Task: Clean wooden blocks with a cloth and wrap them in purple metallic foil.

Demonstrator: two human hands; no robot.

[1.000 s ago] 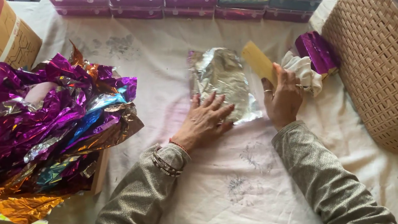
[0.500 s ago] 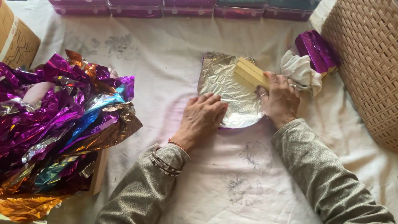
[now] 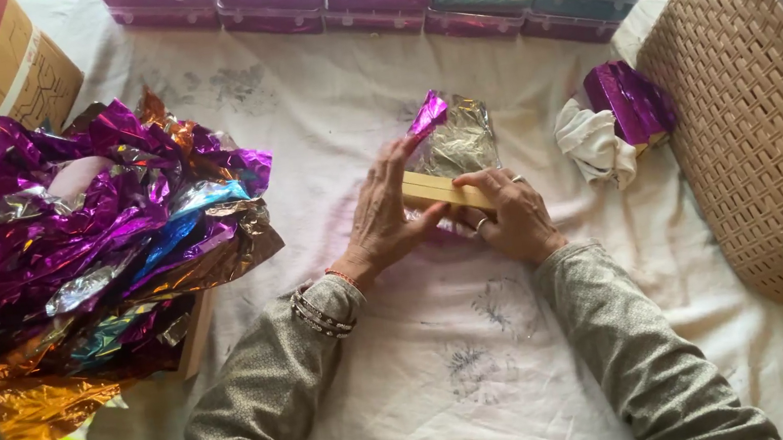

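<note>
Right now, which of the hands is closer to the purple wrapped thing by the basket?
The right hand is nearer: the purple wrapped bundle lies just past it. The left hand is farther off, across the yellow bar.

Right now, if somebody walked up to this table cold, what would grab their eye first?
Most likely the big crumpled heap of shiny purple, blue and orange foil sheets at the left of the white cloth-covered table. Next, at centre, the left hand and right hand hold a pale yellow rectangular bar against a silver-and-purple foil sheet. A beige woven plastic basket fills the right edge.
</note>
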